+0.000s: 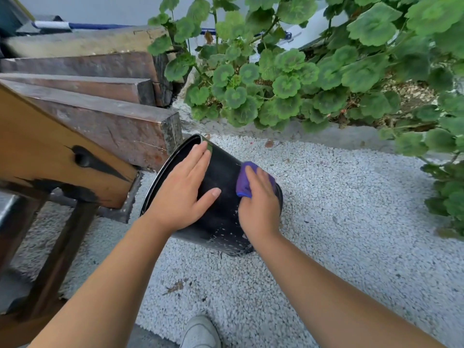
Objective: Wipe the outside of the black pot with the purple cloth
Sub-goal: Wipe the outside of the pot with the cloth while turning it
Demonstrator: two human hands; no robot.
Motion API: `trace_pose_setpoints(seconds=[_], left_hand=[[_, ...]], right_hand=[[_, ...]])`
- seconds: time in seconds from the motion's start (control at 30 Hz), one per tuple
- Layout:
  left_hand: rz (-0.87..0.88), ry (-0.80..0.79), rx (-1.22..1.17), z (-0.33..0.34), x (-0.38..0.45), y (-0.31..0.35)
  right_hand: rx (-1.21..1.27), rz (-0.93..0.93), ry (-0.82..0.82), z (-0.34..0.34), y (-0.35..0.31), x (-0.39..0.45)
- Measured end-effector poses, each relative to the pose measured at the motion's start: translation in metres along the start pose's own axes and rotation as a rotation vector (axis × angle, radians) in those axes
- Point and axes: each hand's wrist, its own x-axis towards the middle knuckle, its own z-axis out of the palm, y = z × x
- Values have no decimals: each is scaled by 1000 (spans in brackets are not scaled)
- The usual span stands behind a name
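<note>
**Pot wipe, hands on wall**

Left hand flat, fingers straight, on black pot. Right hand presses purple cloth against its outer wall. Pot tilted on white gravel, beside wooden beams.

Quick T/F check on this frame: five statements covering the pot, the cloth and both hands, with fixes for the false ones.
1. The black pot stands upright on the gravel. False: it is tipped over, its open mouth facing the wooden beams.
2. The right hand presses the purple cloth against the pot's outer wall. True.
3. The left hand holds a second cloth. False: it lies flat on the pot's side, fingers straight, holding nothing.
4. Pale specks show on the pot's wall near its base. True.
5. The pot is filled with soil. False: no soil shows in what can be seen of its inside.
</note>
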Motion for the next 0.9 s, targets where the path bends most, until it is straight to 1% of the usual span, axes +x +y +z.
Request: trace_pose_setpoints(seconds=[0.1,0.13,0.2,0.3,0.37,0.47,0.53,0.6,0.63,0.77,0.83,0.9], left_hand=[[18,23,-76,0,0,1],[6,28,-114,0,0,0],[-20,27,-176,-2,-2,-1],[-10,16,-146,-3,-3,-4],[-15,22,-121,-3,-4,-6],[-42,23,-104,-1,-5,-9],[-59,11,-122,1,-4,-7],[-97,2,-175,3,-1,-2],[-148,5,-206,3,1,1],[-449,17,-261,0,19,7],[-555,19,-252,-1,39,16],[-605,19,-187,-1,59,28]], right_hand=[[19,-225,-4,8,-42,-6],[36,-274,5,13,-53,-9],[60,-324,21,19,-64,-12],[-5,-358,-26,18,-44,-8],[-61,-268,-35,14,-16,-3],[-57,41,13,2,26,-1],[-52,169,3,-5,47,-3],[-24,212,-8,-6,57,-3],[-12,220,-6,-6,57,-2],[29,253,-24,-8,56,1],[61,272,-32,-10,57,0],[64,317,-16,-11,57,0]])
